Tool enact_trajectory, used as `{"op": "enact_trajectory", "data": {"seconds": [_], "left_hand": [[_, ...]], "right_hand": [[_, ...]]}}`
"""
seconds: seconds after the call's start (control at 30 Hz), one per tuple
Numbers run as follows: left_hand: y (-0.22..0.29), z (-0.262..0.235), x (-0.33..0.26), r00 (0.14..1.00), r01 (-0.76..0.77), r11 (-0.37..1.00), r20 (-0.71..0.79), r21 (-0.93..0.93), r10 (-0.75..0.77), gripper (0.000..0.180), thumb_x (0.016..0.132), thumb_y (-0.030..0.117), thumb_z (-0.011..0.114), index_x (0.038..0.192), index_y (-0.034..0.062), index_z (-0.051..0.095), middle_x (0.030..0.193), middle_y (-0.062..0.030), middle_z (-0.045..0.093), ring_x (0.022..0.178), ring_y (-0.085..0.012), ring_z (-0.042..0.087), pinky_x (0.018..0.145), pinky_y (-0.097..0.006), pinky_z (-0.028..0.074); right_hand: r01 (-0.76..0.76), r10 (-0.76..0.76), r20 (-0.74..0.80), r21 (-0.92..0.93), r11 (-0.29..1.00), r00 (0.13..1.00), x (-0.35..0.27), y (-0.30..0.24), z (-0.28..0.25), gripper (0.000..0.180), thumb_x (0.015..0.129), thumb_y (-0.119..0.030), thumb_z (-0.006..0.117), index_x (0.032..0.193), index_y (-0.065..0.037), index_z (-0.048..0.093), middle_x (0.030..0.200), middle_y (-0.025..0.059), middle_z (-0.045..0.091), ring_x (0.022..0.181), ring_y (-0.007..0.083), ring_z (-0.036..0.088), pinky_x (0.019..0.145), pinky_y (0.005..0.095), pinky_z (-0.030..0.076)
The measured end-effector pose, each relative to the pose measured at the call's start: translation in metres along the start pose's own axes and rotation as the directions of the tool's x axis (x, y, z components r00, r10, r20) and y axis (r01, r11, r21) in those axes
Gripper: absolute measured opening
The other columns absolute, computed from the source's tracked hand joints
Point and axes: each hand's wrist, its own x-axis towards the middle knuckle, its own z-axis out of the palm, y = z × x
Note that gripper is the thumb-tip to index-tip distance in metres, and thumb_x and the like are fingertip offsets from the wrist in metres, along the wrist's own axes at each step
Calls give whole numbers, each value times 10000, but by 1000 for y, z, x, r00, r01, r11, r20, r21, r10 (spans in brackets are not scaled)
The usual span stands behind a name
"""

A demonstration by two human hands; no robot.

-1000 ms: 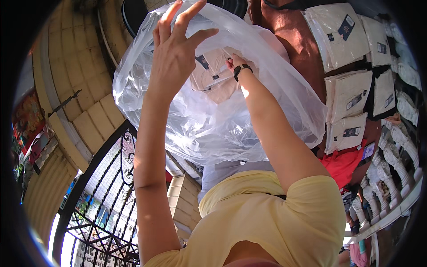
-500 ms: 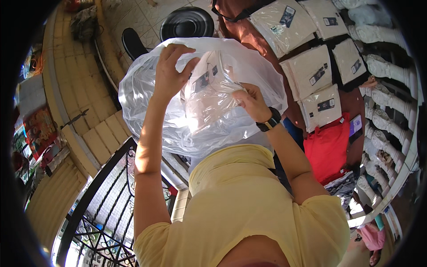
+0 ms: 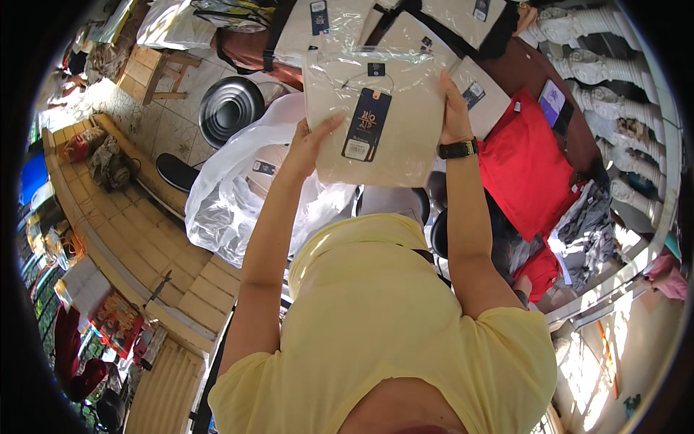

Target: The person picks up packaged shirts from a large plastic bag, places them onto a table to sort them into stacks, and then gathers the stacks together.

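A folded beige garment in a clear plastic packet (image 3: 412,130), with a dark hang tag on its front, is held up flat between my two hands. My left hand (image 3: 311,145) grips its left edge, thumb on top. At the right edge is my right hand (image 3: 455,112), a dark watch on the wrist, with its fingers partly hidden behind the packet. To the left, next to my left forearm, stands a large translucent plastic bag (image 3: 217,206). Through its opening shows another tagged garment packet (image 3: 264,168).
Several similar beige packets (image 3: 347,25) lie on the brown-covered surface (image 3: 517,69) ahead. Red cloth (image 3: 517,173) and a phone-like purple-screened object (image 3: 553,101) are at the right, beside a white balustrade (image 3: 603,69). A round black stool (image 3: 231,112) stands far left, near a tiled bench (image 3: 137,210).
My view has swung right. My hands, earlier at the packet inside the plastic bag's opening, now hold a packet up, clear of the bag and flat between them.
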Motion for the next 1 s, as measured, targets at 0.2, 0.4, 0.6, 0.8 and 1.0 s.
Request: {"op": "enact_trajectory", "data": {"seconds": [0.2,0.4,0.6,0.8,1.0], "left_hand": [[27,36,34,998,45,995,-51,94,-40,475,799,261,704,1124,-55,561,968,-144,660,809,-197,668,691,-295,551],[48,56,54,995,100,986,-42,135,-95,459,803,249,699,1121,-52,564,964,-136,660,807,-191,667,683,-296,551],[53,67,64,996,88,996,-35,13,-87,411,819,226,684,1116,-37,575,973,-120,658,808,-177,664,682,-296,551],[61,73,67,999,31,1000,-42,0,-31,429,810,239,695,1117,-36,575,987,-112,651,828,-175,660,699,-297,549],[68,75,73,998,42,999,-47,18,-41,434,807,233,699,1122,-36,572,1007,-115,647,853,-179,656,716,-301,545]], "right_hand": [[54,-36,46,-498,866,998,-17,-9,-34,557,824,-112,679,1294,-3,400,1188,110,575,1049,185,579,874,322,493],[66,-118,-71,-507,860,990,-17,-28,-30,539,793,-122,728,1248,9,470,1106,102,623,968,159,608,831,293,501],[69,-153,-124,-514,855,980,-6,-47,-19,497,802,-142,728,1218,13,504,1073,110,642,918,152,628,796,285,513],[95,-192,-106,-586,805,976,3,-53,-16,484,839,-198,687,1228,14,490,1079,107,640,927,155,635,790,279,518],[85,-183,-126,-548,832,975,8,-53,-16,463,841,-178,684,1227,-3,498,1070,94,644,918,144,635,783,275,516]]}}
